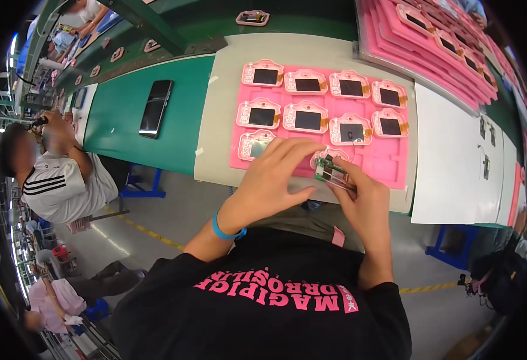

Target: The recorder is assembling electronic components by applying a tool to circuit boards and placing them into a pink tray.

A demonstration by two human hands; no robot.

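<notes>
Hands [275, 174] [362, 201] at tray's [395, 165] near edge, both pinching one small green board [330, 168].
Step looks like fitting board into pink shell [323, 157]; next needs careful alignment, steady fingertip hold.

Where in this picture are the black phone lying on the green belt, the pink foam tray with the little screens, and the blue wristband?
black phone [155, 108], head view, middle of its dark glass.
pink foam tray [389, 165], head view, bare lower right part.
blue wristband [223, 231], head view, band on the left wrist.

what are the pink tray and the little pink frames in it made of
The pink tray looks like soft foam: matte, no shine, with cut-out pockets. The pink frames seem to be hard plastic: smooth, light glints on their edges, each around a dark glossy screen. Both are judged by look alone.
</notes>
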